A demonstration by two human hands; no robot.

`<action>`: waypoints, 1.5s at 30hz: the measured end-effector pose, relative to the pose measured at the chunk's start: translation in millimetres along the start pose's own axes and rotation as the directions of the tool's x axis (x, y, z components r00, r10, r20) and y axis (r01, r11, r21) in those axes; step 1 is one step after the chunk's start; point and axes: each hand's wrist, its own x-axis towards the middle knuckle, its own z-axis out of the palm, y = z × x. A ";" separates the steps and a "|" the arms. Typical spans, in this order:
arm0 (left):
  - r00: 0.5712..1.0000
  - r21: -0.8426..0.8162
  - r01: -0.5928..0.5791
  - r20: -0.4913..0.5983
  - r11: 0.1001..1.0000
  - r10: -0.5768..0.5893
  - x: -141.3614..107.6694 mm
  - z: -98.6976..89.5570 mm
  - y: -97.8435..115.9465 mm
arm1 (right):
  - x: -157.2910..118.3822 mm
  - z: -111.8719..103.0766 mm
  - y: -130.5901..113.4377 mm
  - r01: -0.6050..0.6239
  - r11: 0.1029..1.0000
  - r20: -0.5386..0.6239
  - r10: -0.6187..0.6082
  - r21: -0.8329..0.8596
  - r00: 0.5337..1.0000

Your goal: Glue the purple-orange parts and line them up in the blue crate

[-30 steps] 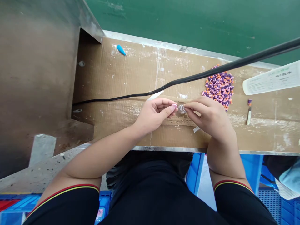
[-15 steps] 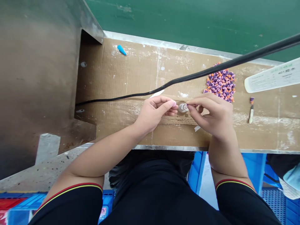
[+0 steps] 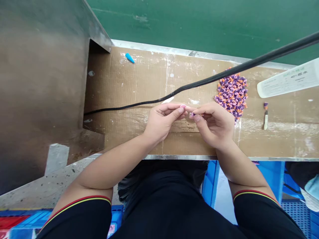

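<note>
Nearest the camera, the person's black sleeves (image 3: 74,212) with red-and-yellow cuffs end at the lower corners, and blue plastic crates (image 3: 210,186) show below the metal front edge of the bench (image 3: 179,157). Both forearms rest across that edge. The left hand (image 3: 161,124) is curled closed, its thumb and forefinger pinched together, with a pink-tipped fingertip (image 3: 183,106) at the top of the pinch. The right hand (image 3: 213,124) is also closed in a pinch, gripping a tiny purple piece (image 3: 191,114) between thumb and forefinger, just above the cardboard bench cover (image 3: 154,76). The two hands nearly meet around the piece, though whether the left hand also grips it is too small to tell. Just right of the hands and farther up lies a heap of small purple-and-orange pieces (image 3: 231,93), with a black cable (image 3: 211,78) running diagonally above it. At the far right are a small stick (image 3: 265,121) topped with purple and a white printed container (image 3: 286,79). At the upper left lies a blue cone (image 3: 129,58), and a green surface (image 3: 199,23) fills the top.
</note>
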 end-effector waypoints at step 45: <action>0.996 -0.019 -0.079 0.045 0.997 0.080 -4.5 1.9 2.3 | -4.8 20.4 11.4 0.108 0.987 -0.183 -0.129 -0.120 0.975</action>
